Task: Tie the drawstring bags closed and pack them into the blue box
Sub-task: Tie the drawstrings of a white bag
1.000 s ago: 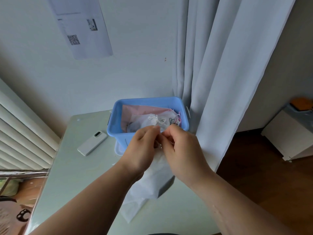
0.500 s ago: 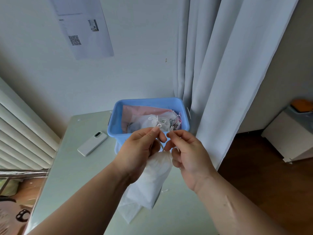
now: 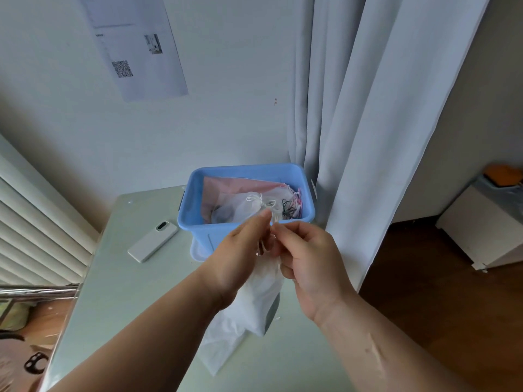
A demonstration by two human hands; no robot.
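— White fabric: is that what both hands are gripping?
— Yes. A white drawstring bag [image 3: 260, 301] is hanging between them above the table [image 3: 127, 292], just in front of the blue box [image 3: 215, 236]. The left hand [image 3: 235, 258] is pinching the cord [image 3: 261, 247] at the bag's neck with thumb and forefinger. The right hand [image 3: 308, 258] is pinching there too, its other fingers curling in.
— And the box?
— It is sitting at the table's far end beside the curtain [image 3: 368, 137], holding packed bags [image 3: 240, 206], white over pink.
— Anything else?
— A second white bag [image 3: 218, 349] is lying flat under the hanging one, and a white handset [image 3: 152, 241] is lying left of the box.
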